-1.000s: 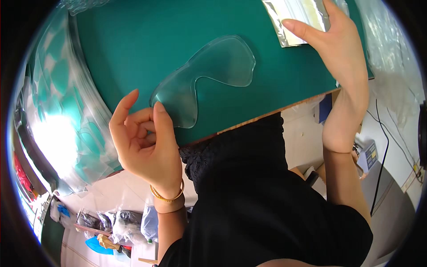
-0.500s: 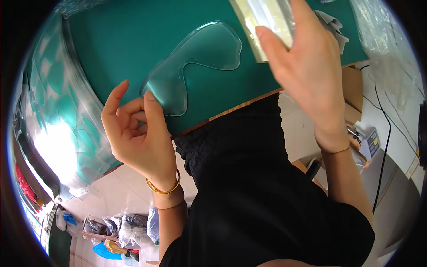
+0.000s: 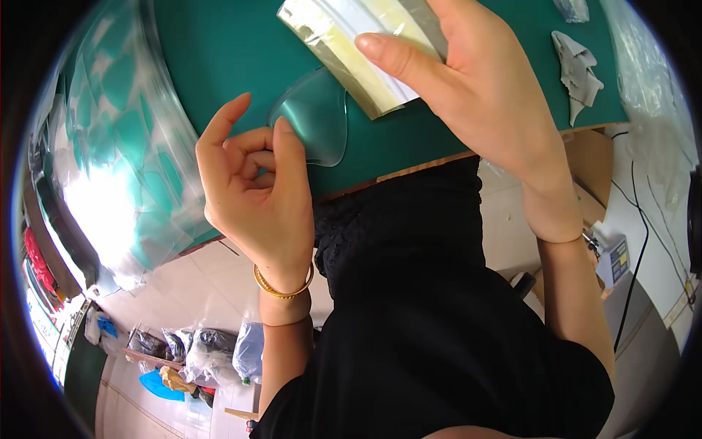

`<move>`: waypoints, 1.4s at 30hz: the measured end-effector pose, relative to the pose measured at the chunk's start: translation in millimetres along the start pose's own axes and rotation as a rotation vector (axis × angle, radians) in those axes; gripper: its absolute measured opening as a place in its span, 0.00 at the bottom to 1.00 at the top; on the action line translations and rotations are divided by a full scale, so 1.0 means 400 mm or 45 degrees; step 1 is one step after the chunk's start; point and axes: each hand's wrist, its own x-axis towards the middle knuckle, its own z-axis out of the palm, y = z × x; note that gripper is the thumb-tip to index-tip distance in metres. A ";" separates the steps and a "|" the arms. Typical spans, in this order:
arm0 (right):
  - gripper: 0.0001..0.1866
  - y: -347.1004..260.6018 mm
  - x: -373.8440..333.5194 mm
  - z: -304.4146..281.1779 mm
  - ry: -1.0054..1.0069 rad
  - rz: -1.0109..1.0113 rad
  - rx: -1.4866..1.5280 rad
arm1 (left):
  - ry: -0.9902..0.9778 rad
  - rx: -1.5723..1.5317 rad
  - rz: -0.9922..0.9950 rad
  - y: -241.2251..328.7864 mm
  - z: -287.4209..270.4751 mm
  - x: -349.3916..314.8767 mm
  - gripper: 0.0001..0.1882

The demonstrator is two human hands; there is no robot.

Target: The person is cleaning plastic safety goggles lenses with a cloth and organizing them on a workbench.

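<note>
A clear curved goggle lens (image 3: 318, 124) is held by its left lobe over the green tabletop, pinched between the thumb and curled fingers of my left hand (image 3: 256, 168). That hand's index finger sticks up free of the lens. My right hand (image 3: 486, 95) grips a flat, pale yellow and white packet (image 3: 351, 55) with shiny clear edges, its thumb lying across the top face. The packet covers the lens's right part, and whether the two touch I cannot tell.
A stack of clear lenses in plastic film (image 3: 124, 132) fills the table's left side. A crumpled grey cloth (image 3: 578, 73) lies at the right, beside clear plastic sheeting (image 3: 651, 88). The green table's (image 3: 219, 44) near edge runs before my body. Bagged goods (image 3: 212, 355) stand lower left.
My right hand has brought the packet leftward, over the lens's right part. My left hand still pinches the lens. The whole view has shifted slightly, and the grey cloth is now fully uncovered.
</note>
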 end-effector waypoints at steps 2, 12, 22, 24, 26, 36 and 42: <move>0.17 0.003 0.013 0.012 -0.071 -0.018 -0.079 | 0.004 -0.001 -0.006 -0.002 -0.003 0.002 0.18; 0.17 0.017 0.012 0.047 0.027 -0.106 -0.087 | -0.024 -0.203 -0.009 0.033 -0.014 -0.003 0.22; 0.17 0.039 -0.002 0.128 0.110 -0.422 -0.139 | -0.224 -0.114 -0.040 0.008 -0.053 -0.017 0.29; 0.16 0.034 -0.001 0.123 0.077 -0.381 -0.117 | -0.249 -0.110 -0.036 0.007 -0.059 -0.017 0.31; 0.16 0.036 0.001 0.109 0.090 -0.352 -0.131 | -0.258 -0.125 -0.031 0.002 -0.061 -0.018 0.32; 0.17 -0.002 -0.014 0.173 0.028 -0.353 -0.145 | -0.213 0.093 0.122 -0.008 -0.079 -0.039 0.27; 0.19 0.078 -0.019 0.035 0.193 -0.148 -0.018 | -0.240 0.222 0.261 0.015 -0.120 0.006 0.21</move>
